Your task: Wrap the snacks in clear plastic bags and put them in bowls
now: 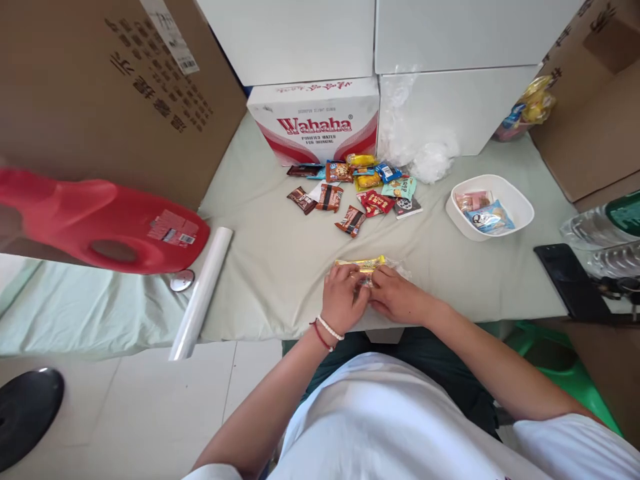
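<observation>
Near the table's front edge lies a yellow snack packet (374,261), with clear plastic film (401,269) around its right end. My left hand (341,297), wearing a white beaded bracelet and a red cord, has its curled fingers on the packet's left part. From the right, my right hand (397,293) pinches its near side, close to the left thumb. The fingers hide much of the packet's lower side. Beyond the hands is a loose pile of small wrapped snacks, among them a brown packet (351,221) and a red packet (376,203).
A white plastic tub (453,212) holding wrapped snacks stands to the right, near a black phone (570,280) and clear bottles. At left are a red jug (125,220) and a white roll (203,293). A Wahaha carton (315,123) and crumpled clear plastic (433,162) sit behind.
</observation>
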A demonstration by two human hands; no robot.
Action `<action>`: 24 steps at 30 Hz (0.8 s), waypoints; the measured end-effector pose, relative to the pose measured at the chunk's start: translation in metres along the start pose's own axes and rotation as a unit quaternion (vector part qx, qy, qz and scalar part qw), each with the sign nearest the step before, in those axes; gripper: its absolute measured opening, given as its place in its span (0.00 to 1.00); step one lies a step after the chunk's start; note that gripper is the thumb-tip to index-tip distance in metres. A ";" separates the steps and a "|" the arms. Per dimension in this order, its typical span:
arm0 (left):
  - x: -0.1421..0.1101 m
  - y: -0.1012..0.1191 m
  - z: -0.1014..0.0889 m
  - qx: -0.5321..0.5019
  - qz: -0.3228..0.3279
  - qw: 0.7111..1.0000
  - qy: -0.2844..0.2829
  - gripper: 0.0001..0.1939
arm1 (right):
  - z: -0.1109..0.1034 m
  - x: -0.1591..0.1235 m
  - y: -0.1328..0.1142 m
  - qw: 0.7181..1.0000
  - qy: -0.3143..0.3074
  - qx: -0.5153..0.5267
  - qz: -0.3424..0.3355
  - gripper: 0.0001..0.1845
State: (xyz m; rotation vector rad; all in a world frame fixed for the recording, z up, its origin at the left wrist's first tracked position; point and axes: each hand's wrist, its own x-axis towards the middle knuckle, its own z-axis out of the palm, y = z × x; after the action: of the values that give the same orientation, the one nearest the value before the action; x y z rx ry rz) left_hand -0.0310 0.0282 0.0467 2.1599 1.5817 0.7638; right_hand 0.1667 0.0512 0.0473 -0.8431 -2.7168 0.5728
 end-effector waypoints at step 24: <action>-0.033 -0.025 0.033 -0.044 0.082 0.995 0.038 0.35 | 0.014 0.056 -0.029 0.935 0.144 0.058 0.318 0.12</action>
State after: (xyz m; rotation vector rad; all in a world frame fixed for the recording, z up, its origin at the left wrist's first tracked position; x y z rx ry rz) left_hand -0.0379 0.0057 -0.0009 2.2395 1.3903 0.9576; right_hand 0.1029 0.0576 0.0535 -1.6407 -2.0924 0.6531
